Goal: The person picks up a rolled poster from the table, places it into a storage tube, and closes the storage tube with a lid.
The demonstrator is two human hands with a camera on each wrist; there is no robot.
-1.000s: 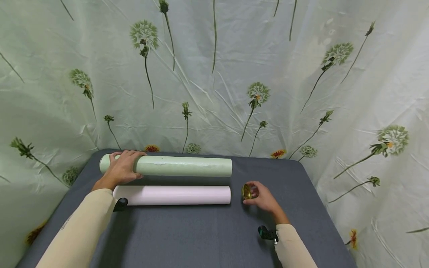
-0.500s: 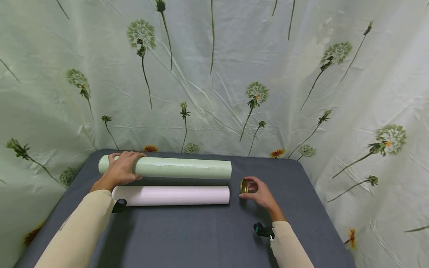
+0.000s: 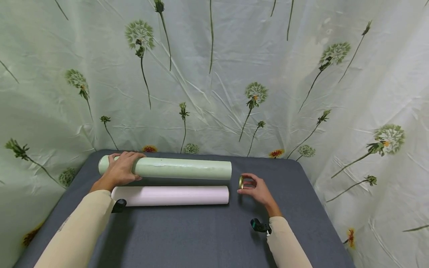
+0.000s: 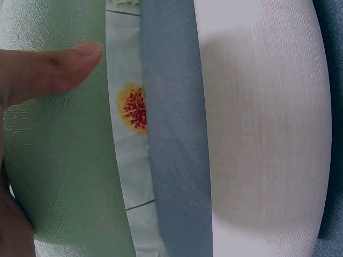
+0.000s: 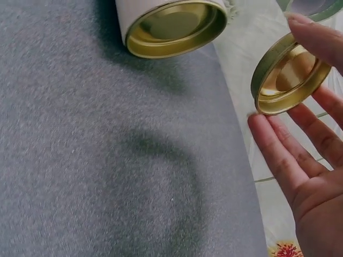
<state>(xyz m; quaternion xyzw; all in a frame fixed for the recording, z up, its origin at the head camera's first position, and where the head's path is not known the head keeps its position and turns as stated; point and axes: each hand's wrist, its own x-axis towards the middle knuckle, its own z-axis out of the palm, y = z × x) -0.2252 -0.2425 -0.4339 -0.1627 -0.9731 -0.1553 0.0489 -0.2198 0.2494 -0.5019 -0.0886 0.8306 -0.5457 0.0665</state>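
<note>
A long pale green cardboard tube (image 3: 187,169) lies crosswise at the back of the table. My left hand (image 3: 123,169) grips it near its left end, the thumb (image 4: 75,61) pressed along its side in the left wrist view. Past the tube's right end, my right hand (image 3: 258,189) pinches a round gold metal lid (image 5: 286,75) between thumb and fingertips. The lid is on edge, off the table and apart from the tube. That end of the green tube (image 5: 316,8) shows only partly at the top of the right wrist view, with a grey inside.
A white-pink tube (image 3: 177,195) lies on the grey tabletop (image 3: 187,234), nearer to me and parallel to the green one. Its right end carries a recessed gold lid (image 5: 177,27). A curtain (image 3: 214,89) printed with dandelions hangs behind the table and along its sides.
My right hand has carried the gold lid left and away from me, turning it more edge-on. The green tube's right end has dipped slightly in the head view, while the left hand keeps its grip.
</note>
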